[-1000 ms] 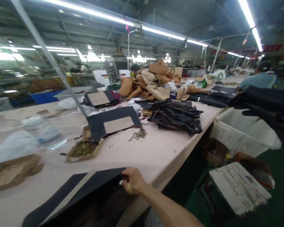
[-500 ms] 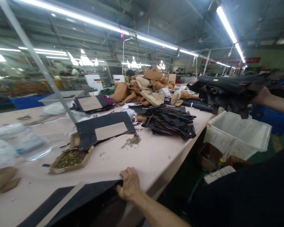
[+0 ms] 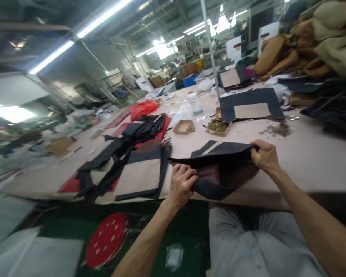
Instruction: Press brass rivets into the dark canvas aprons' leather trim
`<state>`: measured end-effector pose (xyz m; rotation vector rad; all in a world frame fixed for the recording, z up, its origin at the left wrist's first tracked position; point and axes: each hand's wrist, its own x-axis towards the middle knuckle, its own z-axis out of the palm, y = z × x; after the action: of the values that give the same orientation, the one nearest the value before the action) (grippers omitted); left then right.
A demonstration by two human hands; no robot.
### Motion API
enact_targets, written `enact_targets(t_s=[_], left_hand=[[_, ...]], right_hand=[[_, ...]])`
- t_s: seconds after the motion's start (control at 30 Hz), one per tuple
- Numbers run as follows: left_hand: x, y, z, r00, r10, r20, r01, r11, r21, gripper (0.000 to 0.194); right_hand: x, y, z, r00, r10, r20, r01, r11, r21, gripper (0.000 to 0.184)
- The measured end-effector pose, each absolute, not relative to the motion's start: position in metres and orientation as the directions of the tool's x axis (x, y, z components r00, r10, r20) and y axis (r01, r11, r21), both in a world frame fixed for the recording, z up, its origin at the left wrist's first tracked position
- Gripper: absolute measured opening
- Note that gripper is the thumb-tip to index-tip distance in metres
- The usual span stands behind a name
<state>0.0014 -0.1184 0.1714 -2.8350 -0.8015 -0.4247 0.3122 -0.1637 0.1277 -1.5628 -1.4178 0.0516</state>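
Observation:
I hold a dark fabric piece (image 3: 219, 169) with a brownish lining at the near edge of the long pale table (image 3: 305, 161). My left hand (image 3: 182, 184) is closed on its lower left edge, fingers curled over the cloth. My right hand (image 3: 264, 156) is closed on its upper right corner. The piece sags open between the two hands, half off the table edge.
To the left lie dark cut pieces with tan panels (image 3: 138, 175) on red sheets. Small boxes of metal rings (image 3: 219, 125), loose rings (image 3: 276, 130), a plastic bottle (image 3: 196, 109) and another dark panel (image 3: 250, 109) stand behind. Stacked tan and dark goods (image 3: 320, 46) fill the right. A red round stool (image 3: 106, 240) is below.
The view has swung left and down. My left hand has come in and taken the fabric's left edge; the right hand still grips its corner, and the piece is lifted open.

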Motion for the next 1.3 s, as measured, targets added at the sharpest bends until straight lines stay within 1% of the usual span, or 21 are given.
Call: enact_targets(t_s=[0.1,0.17,0.3,0.37,0.47,0.53,0.63,0.7,0.73,0.77,0.83,0.9,0.93,0.97,1.03,1.07,1.13,1.2,1.3], left_hand=[[-0.013,-0.129,0.165,0.784,0.511,0.352,0.567,-0.820,-0.072,0.018],[-0.024,-0.138,0.163,0.771,0.516,0.374,0.580,-0.811,-0.077,0.016],[-0.034,-0.158,0.163,0.737,0.544,0.402,0.633,-0.763,-0.127,0.013],[-0.028,-0.169,0.163,0.712,0.584,0.390,0.675,-0.721,-0.155,0.011],[-0.013,-0.182,0.158,0.682,0.681,0.268,0.728,-0.665,-0.164,0.013],[-0.003,-0.187,0.151,0.662,0.736,0.144,0.750,-0.647,-0.139,0.021],[0.001,-0.192,0.140,0.647,0.762,-0.016,0.761,-0.647,-0.046,0.037],[-0.001,-0.194,0.135,0.670,0.741,-0.046,0.742,-0.667,0.064,0.044],[-0.003,-0.195,0.133,0.681,0.732,-0.015,0.728,-0.674,0.126,0.044],[-0.005,-0.195,0.131,0.679,0.733,0.053,0.715,-0.675,0.182,0.040],[-0.009,-0.193,0.130,0.595,0.759,0.263,0.722,-0.649,0.240,0.028],[-0.011,-0.185,0.129,0.425,0.771,0.475,0.788,-0.573,0.224,0.024],[-0.011,-0.180,0.130,0.354,0.763,0.541,0.827,-0.526,0.200,0.024],[-0.011,-0.175,0.130,0.310,0.755,0.578,0.859,-0.483,0.169,0.027],[-0.010,-0.163,0.133,0.290,0.760,0.581,0.900,-0.423,0.105,0.035],[-0.010,-0.158,0.134,0.288,0.771,0.567,0.913,-0.400,0.080,0.035],[-0.010,-0.149,0.137,0.256,0.785,0.564,0.936,-0.348,0.059,0.027],[-0.011,-0.142,0.138,0.194,0.780,0.595,0.951,-0.297,0.080,0.021],[-0.018,-0.131,0.137,0.127,0.790,0.600,0.943,-0.283,0.173,0.017]], right_hand=[[0.335,-0.150,0.121,0.330,0.724,0.606,0.747,0.191,-0.636,0.019],[0.348,-0.143,0.128,0.300,0.673,0.676,0.794,0.216,-0.568,0.019],[0.351,-0.135,0.162,0.222,0.595,0.772,0.857,0.258,-0.446,0.023],[0.345,-0.134,0.181,0.187,0.568,0.802,0.874,0.277,-0.400,0.024],[0.337,-0.131,0.198,0.119,0.564,0.817,0.879,0.323,-0.351,0.025],[0.331,-0.128,0.198,0.064,0.583,0.810,0.878,0.354,-0.324,0.025],[0.323,-0.120,0.192,-0.001,0.609,0.793,0.880,0.377,-0.289,0.024],[0.318,-0.117,0.190,-0.030,0.621,0.783,0.880,0.387,-0.274,0.022],[0.315,-0.116,0.190,-0.039,0.625,0.780,0.880,0.391,-0.269,0.022],[0.313,-0.115,0.191,-0.047,0.628,0.777,0.880,0.394,-0.265,0.021],[0.309,-0.115,0.196,-0.058,0.632,0.772,0.880,0.398,-0.260,0.020],[0.305,-0.116,0.200,-0.068,0.640,0.765,0.877,0.403,-0.260,0.020],[0.303,-0.117,0.202,-0.073,0.644,0.761,0.875,0.408,-0.261,0.020],[0.300,-0.118,0.203,-0.080,0.649,0.757,0.872,0.413,-0.261,0.020],[0.297,-0.119,0.204,-0.096,0.655,0.749,0.869,0.422,-0.258,0.020],[0.295,-0.119,0.204,-0.106,0.658,0.746,0.868,0.427,-0.253,0.020],[0.294,-0.120,0.203,-0.129,0.660,0.740,0.867,0.438,-0.239,0.019],[0.294,-0.121,0.202,-0.146,0.658,0.738,0.865,0.447,-0.228,0.018],[0.297,-0.122,0.200,-0.159,0.656,0.738,0.869,0.448,-0.212,0.017]])
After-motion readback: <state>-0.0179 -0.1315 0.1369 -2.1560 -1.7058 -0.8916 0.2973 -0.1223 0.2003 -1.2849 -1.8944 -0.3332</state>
